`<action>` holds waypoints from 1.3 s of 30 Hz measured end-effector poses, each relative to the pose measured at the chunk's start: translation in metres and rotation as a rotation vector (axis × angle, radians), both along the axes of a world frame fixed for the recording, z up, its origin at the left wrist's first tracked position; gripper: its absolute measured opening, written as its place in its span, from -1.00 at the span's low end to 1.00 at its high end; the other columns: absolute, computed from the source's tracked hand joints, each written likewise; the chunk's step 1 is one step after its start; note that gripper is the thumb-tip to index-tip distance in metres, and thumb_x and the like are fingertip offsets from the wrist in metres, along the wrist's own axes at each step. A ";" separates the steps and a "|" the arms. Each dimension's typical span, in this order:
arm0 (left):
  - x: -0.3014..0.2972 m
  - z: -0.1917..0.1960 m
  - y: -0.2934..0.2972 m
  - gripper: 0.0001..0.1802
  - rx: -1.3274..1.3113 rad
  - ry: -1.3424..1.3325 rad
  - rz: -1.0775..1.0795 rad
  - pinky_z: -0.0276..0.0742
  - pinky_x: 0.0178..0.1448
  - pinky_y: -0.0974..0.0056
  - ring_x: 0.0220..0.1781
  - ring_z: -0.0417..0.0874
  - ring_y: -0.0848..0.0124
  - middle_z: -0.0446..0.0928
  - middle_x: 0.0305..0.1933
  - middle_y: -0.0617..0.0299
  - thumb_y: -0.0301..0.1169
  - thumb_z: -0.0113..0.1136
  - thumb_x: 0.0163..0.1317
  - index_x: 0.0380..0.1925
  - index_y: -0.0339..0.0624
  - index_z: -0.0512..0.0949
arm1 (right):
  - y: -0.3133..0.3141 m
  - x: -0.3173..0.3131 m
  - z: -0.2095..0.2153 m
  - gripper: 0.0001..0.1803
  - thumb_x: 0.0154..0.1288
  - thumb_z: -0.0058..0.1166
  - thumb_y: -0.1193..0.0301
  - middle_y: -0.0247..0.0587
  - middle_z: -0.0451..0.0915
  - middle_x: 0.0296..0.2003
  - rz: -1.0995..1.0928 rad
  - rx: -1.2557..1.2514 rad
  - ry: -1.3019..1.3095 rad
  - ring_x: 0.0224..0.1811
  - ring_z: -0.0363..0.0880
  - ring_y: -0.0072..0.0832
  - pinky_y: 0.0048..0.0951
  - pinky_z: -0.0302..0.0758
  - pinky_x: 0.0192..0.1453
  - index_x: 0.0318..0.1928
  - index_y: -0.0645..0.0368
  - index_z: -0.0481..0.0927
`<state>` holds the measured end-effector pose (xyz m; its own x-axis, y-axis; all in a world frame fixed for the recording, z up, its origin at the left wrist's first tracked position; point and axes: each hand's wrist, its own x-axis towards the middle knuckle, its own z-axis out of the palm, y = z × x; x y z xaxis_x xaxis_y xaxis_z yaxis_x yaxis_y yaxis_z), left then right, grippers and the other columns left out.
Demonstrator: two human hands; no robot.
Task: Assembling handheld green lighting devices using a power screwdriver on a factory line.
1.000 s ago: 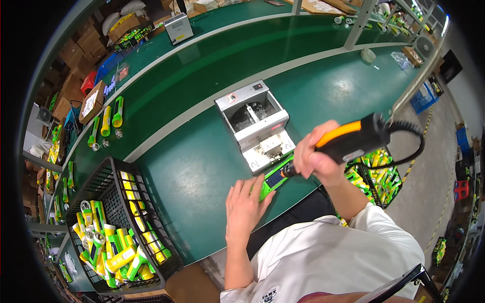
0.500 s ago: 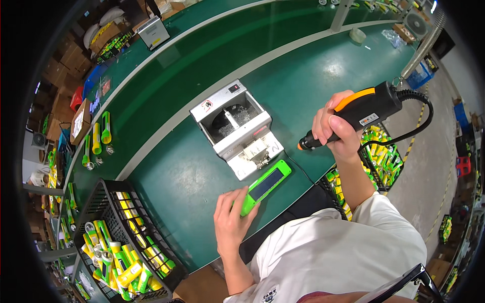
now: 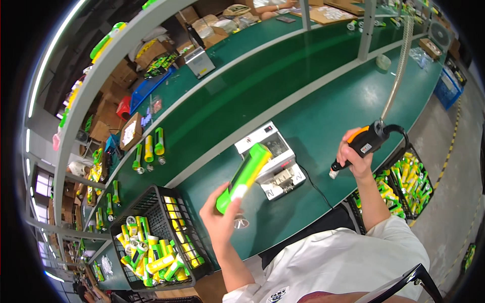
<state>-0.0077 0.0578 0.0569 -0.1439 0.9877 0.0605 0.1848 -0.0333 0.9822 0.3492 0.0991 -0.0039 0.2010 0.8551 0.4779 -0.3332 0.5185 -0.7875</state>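
My left hand [image 3: 221,216] holds a long green and yellow flashlight [image 3: 244,177] lifted above the green table [image 3: 343,106], tilted up to the right. My right hand [image 3: 353,154] grips an orange and black electric screwdriver [image 3: 365,144], raised to the right of the flashlight, its tip pointing down-left. The screwdriver hangs on a spiral cord [image 3: 398,65] with a black cable. A white machine with a round bowl [image 3: 270,160] stands on the table just behind the flashlight.
A black crate [image 3: 151,237] of green and yellow flashlights sits at my left; another crate [image 3: 404,182] stands at my right. Several upright flashlights [image 3: 149,149] line the table's far strip. Cardboard boxes and a metal frame post [image 3: 366,30] lie beyond.
My left hand has lifted the flashlight off the table and tilted it upward. My right hand has drawn the screwdriver away to the right and higher.
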 end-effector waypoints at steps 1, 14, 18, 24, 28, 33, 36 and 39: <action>-0.003 -0.001 0.011 -0.54 -0.049 -0.153 -0.048 0.70 -0.38 0.34 -0.19 0.77 0.32 0.70 -0.08 -0.01 -0.43 0.38 0.27 0.14 -0.38 0.60 | 0.002 0.002 0.001 -0.70 0.31 0.20 0.57 -0.25 0.50 -0.51 -0.007 0.009 -0.010 -0.64 0.49 -0.54 -0.47 0.49 -0.51 -0.02 0.32 0.42; 0.000 0.013 0.178 -0.54 -0.159 -0.143 -0.210 0.62 -0.52 0.36 -0.23 0.79 0.33 0.70 -0.09 0.09 -0.20 0.05 0.51 0.21 -0.31 0.54 | 0.012 0.024 -0.016 -0.64 0.29 0.27 0.54 -0.24 0.53 -0.52 -0.056 -0.046 -0.036 -0.56 0.52 -0.55 -0.46 0.52 -0.46 0.01 0.28 0.41; -0.015 -0.011 0.289 -0.53 -0.094 0.036 -0.042 0.65 -0.56 0.38 -0.39 0.78 0.36 0.72 -0.23 -0.02 -0.29 0.16 0.44 0.25 -0.31 0.56 | 0.026 0.011 -0.011 -0.71 0.23 0.26 0.65 -0.27 0.60 -0.52 -0.007 -0.233 -0.116 -0.54 0.59 -0.55 -0.45 0.54 -0.45 -0.05 0.28 0.54; 0.035 -0.094 0.443 -0.49 0.223 0.656 0.044 0.74 -0.09 0.01 -0.14 0.81 -0.04 0.74 -0.25 -0.21 -0.20 0.38 0.24 0.13 -0.26 0.68 | 0.018 0.018 0.016 -0.74 0.26 0.23 0.69 -0.28 0.59 -0.51 -0.160 -0.179 -0.155 -0.56 0.57 -0.58 -0.49 0.50 -0.48 -0.06 0.31 0.52; 0.083 -0.099 0.476 -0.54 0.350 1.077 -0.002 0.70 -0.02 -0.12 -0.14 0.78 -0.09 0.70 -0.19 -0.15 -0.14 0.31 0.25 0.00 -0.25 0.68 | 0.015 0.024 0.012 -0.72 0.30 0.22 0.67 -0.25 0.54 -0.53 -0.288 -0.190 -0.166 -0.58 0.55 -0.54 -0.47 0.50 -0.48 -0.04 0.30 0.46; 0.095 -0.127 0.521 -0.65 0.389 1.231 0.018 0.73 -0.07 -0.05 -0.15 0.79 0.00 0.72 -0.21 0.02 -0.18 0.32 0.25 -0.17 -0.25 0.63 | 0.019 0.018 0.004 -0.76 0.24 0.26 0.69 -0.30 0.57 -0.54 -0.341 -0.222 -0.129 -0.61 0.57 -0.58 -0.50 0.50 -0.51 -0.11 0.31 0.52; 0.108 -0.102 0.496 -0.43 0.308 1.131 -0.219 0.73 0.00 -0.03 0.02 0.76 0.03 0.69 0.05 -0.02 0.04 0.40 0.21 0.02 -0.16 0.60 | 0.024 0.020 -0.007 -0.72 0.27 0.16 0.70 -0.27 0.56 -0.51 -0.347 -0.228 -0.202 -0.53 0.57 -0.55 -0.45 0.54 -0.42 -0.04 0.26 0.47; 0.029 -0.126 0.521 -0.27 0.549 1.244 -0.348 0.59 0.28 -0.06 0.27 0.62 -0.04 0.53 0.34 -0.08 0.16 0.18 0.37 0.33 -0.13 0.48 | 0.036 0.010 -0.019 -0.68 0.34 0.19 0.59 -0.35 0.43 -0.52 -0.348 -0.192 -0.170 -0.52 0.49 -0.55 -0.48 0.48 -0.47 0.01 0.08 0.38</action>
